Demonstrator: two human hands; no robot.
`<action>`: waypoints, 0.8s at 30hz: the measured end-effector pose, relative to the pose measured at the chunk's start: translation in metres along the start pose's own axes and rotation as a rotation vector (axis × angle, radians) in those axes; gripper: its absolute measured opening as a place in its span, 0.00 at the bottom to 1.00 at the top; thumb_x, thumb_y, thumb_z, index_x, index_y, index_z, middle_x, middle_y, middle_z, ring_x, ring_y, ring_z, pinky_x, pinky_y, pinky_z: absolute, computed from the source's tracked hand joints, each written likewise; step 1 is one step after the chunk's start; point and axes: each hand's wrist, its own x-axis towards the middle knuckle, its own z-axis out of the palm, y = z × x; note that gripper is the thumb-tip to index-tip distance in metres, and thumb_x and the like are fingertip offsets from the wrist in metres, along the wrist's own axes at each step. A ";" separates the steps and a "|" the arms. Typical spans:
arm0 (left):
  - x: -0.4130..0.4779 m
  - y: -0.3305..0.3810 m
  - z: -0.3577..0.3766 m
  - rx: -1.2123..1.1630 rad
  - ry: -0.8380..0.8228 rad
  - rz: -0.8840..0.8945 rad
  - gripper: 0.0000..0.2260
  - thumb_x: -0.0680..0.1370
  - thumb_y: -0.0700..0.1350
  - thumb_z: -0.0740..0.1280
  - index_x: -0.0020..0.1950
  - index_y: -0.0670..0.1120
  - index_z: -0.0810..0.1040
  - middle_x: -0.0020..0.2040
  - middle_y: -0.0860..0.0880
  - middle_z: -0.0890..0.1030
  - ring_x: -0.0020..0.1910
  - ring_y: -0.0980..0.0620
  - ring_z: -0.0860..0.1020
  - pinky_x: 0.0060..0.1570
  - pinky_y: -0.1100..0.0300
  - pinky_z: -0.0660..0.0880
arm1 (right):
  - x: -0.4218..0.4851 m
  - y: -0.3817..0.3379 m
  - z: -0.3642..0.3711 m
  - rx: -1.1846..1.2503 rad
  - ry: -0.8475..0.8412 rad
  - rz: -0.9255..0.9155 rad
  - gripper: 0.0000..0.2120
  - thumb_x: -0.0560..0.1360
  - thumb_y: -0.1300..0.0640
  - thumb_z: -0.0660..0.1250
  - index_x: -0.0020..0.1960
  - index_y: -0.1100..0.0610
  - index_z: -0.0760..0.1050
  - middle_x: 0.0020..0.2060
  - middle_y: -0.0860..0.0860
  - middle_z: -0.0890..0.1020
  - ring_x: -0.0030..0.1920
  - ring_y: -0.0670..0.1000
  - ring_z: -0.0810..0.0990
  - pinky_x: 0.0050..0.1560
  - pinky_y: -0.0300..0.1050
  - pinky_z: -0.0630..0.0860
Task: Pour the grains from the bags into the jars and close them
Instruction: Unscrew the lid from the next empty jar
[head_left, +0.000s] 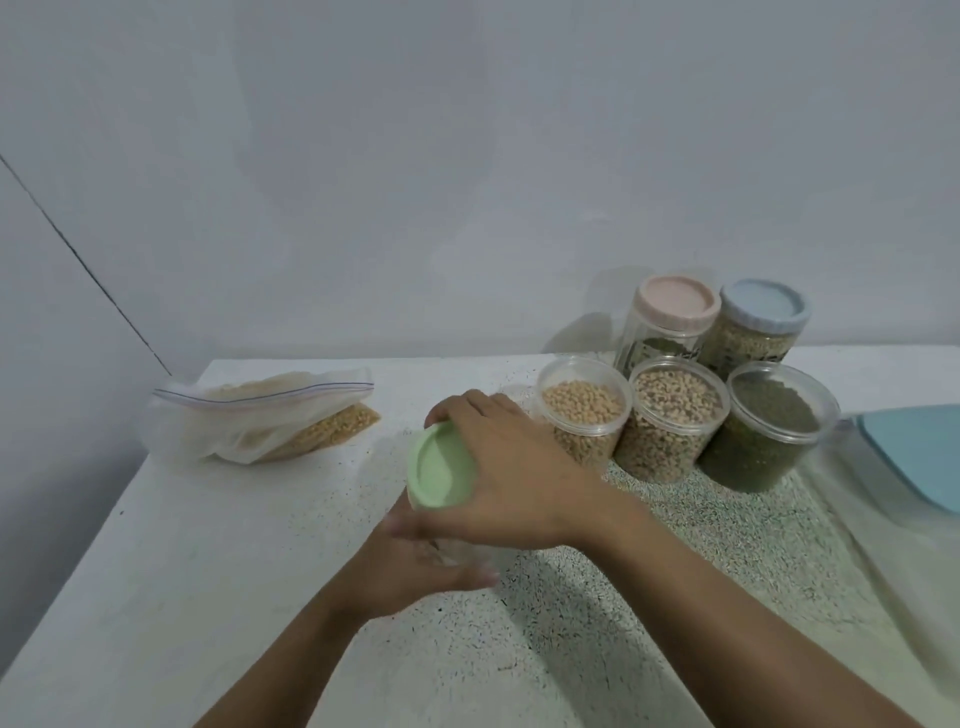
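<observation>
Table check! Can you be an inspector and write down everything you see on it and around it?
Surface: white speckled table.
Job's things: clear jar with a green lid, in the hands; three open jars full of grains; behind them a pink-lidded jar and a blue-lidded jar; two bags with grains, stacked at the left.
Clutter: blue object at the right edge, cut off.
Grippers: left hand holds the clear jar; right hand grips the green lid.
Cables: thin dark line on the left wall; cannot tell if it is a cable.
Surroundings: plain pale wall.
</observation>
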 end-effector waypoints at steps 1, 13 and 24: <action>0.005 0.001 0.001 -0.008 0.003 0.056 0.35 0.66 0.40 0.84 0.70 0.57 0.75 0.63 0.55 0.82 0.65 0.54 0.79 0.58 0.60 0.79 | 0.003 0.000 0.007 0.037 0.092 0.017 0.35 0.67 0.28 0.72 0.65 0.48 0.70 0.56 0.42 0.74 0.57 0.46 0.69 0.54 0.44 0.66; 0.045 -0.021 -0.001 -0.145 0.125 0.233 0.31 0.65 0.32 0.81 0.63 0.53 0.80 0.54 0.47 0.85 0.58 0.47 0.83 0.57 0.56 0.80 | 0.032 0.021 0.021 0.241 0.344 -0.083 0.22 0.64 0.43 0.80 0.54 0.49 0.81 0.47 0.41 0.83 0.49 0.43 0.80 0.53 0.48 0.76; 0.048 -0.037 -0.004 -0.180 0.152 0.178 0.29 0.63 0.33 0.81 0.62 0.35 0.77 0.54 0.44 0.85 0.56 0.49 0.84 0.52 0.59 0.80 | 0.051 0.038 0.003 0.395 0.083 -0.269 0.21 0.63 0.54 0.83 0.54 0.49 0.83 0.50 0.40 0.83 0.55 0.45 0.83 0.58 0.53 0.77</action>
